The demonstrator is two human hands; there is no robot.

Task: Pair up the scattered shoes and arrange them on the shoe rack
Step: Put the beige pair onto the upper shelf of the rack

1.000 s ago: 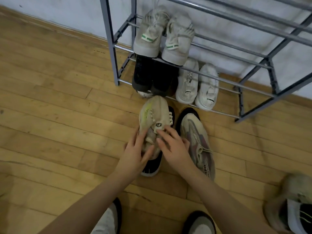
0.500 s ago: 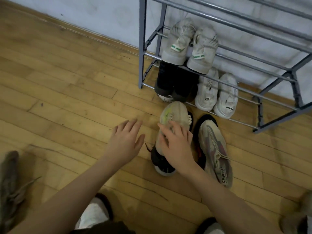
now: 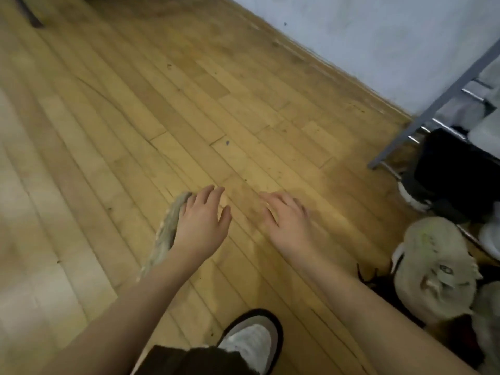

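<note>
Hands: left [image 3: 201,223], right [image 3: 288,223], spread; one beige shoe [image 3: 166,234] under left.

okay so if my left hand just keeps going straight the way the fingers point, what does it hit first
Probably nothing but bare floor. The left hand points up and slightly right across the boards toward the wall. The beige shoe lies beside and partly under it, not ahead. Depth is hard to judge in this blur.

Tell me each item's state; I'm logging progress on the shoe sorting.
Left hand: open, over a beige shoe.
Right hand: open, holding nothing.
Beige fuzzy shoe: on the floor, unshelved.
Cream sneaker with black sole: on the floor by the rack.
Grey metal shoe rack: holds black shoes.
</note>
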